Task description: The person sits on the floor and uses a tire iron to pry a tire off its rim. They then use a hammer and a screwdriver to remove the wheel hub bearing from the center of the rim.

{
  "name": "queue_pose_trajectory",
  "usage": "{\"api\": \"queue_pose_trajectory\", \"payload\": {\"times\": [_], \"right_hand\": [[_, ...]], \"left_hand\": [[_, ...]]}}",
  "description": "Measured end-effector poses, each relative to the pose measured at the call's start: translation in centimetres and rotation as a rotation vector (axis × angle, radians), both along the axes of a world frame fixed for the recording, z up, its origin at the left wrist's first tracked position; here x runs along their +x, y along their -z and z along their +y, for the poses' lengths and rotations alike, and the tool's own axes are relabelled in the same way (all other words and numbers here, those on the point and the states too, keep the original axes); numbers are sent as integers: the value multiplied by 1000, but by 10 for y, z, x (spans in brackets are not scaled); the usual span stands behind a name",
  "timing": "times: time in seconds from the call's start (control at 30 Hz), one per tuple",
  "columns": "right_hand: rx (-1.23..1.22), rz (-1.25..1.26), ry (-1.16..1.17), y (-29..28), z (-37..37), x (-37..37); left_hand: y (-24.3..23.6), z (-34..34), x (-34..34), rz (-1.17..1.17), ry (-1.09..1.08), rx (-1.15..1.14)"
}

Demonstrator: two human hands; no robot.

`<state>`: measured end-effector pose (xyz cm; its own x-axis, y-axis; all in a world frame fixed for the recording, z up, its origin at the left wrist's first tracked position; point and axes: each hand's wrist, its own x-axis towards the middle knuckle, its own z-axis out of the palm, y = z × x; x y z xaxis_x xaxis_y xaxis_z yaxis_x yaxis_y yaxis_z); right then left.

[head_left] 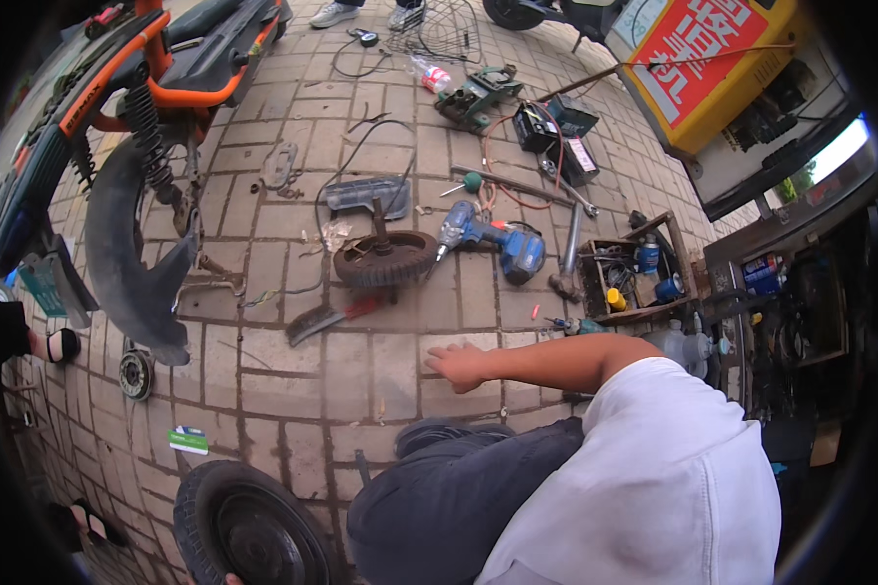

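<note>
My right arm stretches across the paving, and my right hand (458, 365) is open above the bricks, its fingers apart, holding nothing. Near it lie a brush with a red handle (359, 306), a dark geared hub wheel with an upright shaft (385, 261) and a blue cordless drill (519, 255). At the bottom edge, fingertips of my left hand (230, 578) grip a black tyred wheel (254, 526) standing beside my bent leg; most of that hand is out of view.
An orange-framed scooter (151, 44) stands left; people's feet show left and at top (332, 14). A wooden tool box (634, 302), batteries (566, 151), long wrenches and a hammer (566, 283) lie right. A yellow cabinet (741, 49) is upper right; a small metal disc (137, 375) lies left.
</note>
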<state>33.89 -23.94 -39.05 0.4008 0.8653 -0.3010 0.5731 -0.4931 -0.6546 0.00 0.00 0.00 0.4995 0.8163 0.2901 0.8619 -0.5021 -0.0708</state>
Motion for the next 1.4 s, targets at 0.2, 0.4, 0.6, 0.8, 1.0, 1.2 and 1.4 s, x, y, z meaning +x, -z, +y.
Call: {"api": "queue_pose_trajectory", "payload": {"times": [0.2, 0.4, 0.6, 0.8, 1.0, 1.2, 1.4], "right_hand": [[-307, 8, -139, -36, -165, 18], [93, -91, -260, -127, -39, 13], [492, -22, -665, -312, 54, -104], [467, 383, -995, -362, 24, -208], [425, 202, -786, -308, 40, -248], [323, 152, -507, -284, 60, -274], [106, 180, -149, -248, -2, -221]], "left_hand": [[167, -107, -17, -253, -37, -362], [151, -114, 1, -241, -22, -414], [111, -161, -66, -135, -299, -661], [144, -200, -89, -225, -320, -600], [147, -208, -91, -260, -298, -647], [156, -223, -79, -325, -395, -713], [143, -229, -95, -325, -435, -940]]}}
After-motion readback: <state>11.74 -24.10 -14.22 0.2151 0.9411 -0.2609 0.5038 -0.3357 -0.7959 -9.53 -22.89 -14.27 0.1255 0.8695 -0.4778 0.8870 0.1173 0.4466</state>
